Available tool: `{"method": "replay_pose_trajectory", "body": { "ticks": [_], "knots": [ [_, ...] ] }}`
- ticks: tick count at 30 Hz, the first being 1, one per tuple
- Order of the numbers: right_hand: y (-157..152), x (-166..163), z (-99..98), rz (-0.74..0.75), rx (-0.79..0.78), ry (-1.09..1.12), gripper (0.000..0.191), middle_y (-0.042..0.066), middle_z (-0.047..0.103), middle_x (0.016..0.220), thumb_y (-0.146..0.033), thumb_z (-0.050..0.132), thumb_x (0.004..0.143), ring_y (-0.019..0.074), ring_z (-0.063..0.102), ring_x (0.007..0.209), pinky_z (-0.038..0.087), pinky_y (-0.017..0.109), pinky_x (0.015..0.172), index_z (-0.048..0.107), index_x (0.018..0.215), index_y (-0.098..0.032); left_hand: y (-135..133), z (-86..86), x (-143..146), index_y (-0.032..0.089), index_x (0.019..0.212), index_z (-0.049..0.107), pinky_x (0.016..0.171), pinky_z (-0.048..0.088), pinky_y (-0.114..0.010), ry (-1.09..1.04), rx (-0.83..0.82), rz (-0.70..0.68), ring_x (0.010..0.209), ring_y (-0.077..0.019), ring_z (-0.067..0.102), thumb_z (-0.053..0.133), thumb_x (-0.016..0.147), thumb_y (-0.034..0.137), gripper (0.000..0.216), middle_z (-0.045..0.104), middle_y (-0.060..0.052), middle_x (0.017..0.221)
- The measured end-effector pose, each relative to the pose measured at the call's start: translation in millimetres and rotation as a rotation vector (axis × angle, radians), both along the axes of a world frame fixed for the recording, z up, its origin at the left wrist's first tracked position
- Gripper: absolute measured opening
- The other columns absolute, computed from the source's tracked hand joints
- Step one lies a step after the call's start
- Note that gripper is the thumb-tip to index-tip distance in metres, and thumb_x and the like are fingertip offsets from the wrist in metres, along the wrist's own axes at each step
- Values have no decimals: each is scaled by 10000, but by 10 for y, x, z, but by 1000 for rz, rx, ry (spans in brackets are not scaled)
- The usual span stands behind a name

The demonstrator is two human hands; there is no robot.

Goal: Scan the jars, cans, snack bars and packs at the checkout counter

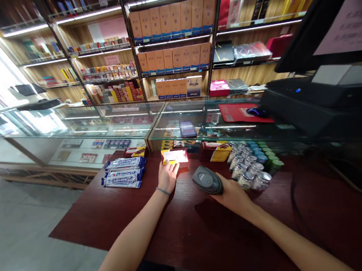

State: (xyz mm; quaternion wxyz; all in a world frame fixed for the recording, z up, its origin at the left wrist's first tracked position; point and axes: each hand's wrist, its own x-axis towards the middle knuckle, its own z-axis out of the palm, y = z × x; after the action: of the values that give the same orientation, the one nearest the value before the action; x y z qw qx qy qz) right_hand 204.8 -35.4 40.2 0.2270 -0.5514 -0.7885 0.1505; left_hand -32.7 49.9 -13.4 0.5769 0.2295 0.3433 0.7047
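Note:
My left hand [168, 177], with a thin band at the wrist, grips a small red-and-yellow chocolate box [183, 156] near the far edge of the table. Bright light falls on the face of that box. In my right hand [234, 194] is a dark grey barcode scanner [206, 179], its head pointed toward the box and a short gap between them. A stack of similar chocolate boxes [215, 151] stands just beyond the scanner. To the left of my left hand lie several blue-and-white wrapped packets [123, 172], with another chocolate box [135, 152] behind them.
Several small jars [246, 179] and green-topped cans [272, 162] stand in rows at the right of the dark red table [177, 226]. A glass display counter [206, 126] runs behind it, carrying a red mat [230, 112], mouse and monitor. A cable [293, 197] trails at right.

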Motion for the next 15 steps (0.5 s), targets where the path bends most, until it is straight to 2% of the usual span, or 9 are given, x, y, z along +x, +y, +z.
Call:
{"method": "replay_pose_trajectory", "body": {
  "ticks": [4,7,11,15],
  "knots": [
    [2,16,-9,2,18,18,299,50,769,873,-320,594,808,309,746,857,474,307,666,515,1090,-260,-12,13,-2,259,1073,538,1050,511,-452,8,11,-14,1173,-174,641,536,962,236,113,681,-59,1189],
    [-2,26,31,6,-14,78,319,51,763,864,-341,579,821,309,744,869,469,301,665,495,1117,-252,-9,36,-9,251,1048,548,1037,515,-424,-79,-3,-9,1061,-146,679,586,935,209,126,697,-30,1122],
    [-12,32,157,-25,-28,127,376,48,761,872,-365,607,810,299,740,877,472,294,669,507,1156,-256,-10,55,-6,223,1006,563,981,538,-392,-162,-17,-14,940,-136,698,674,871,171,182,716,-17,1006],
    [5,91,320,-118,-33,224,356,50,770,910,-379,646,787,312,730,937,495,316,709,570,1119,-276,-19,61,21,207,984,579,942,537,-367,-69,21,-24,852,-117,689,749,784,158,267,710,-2,940]
  ]
}}
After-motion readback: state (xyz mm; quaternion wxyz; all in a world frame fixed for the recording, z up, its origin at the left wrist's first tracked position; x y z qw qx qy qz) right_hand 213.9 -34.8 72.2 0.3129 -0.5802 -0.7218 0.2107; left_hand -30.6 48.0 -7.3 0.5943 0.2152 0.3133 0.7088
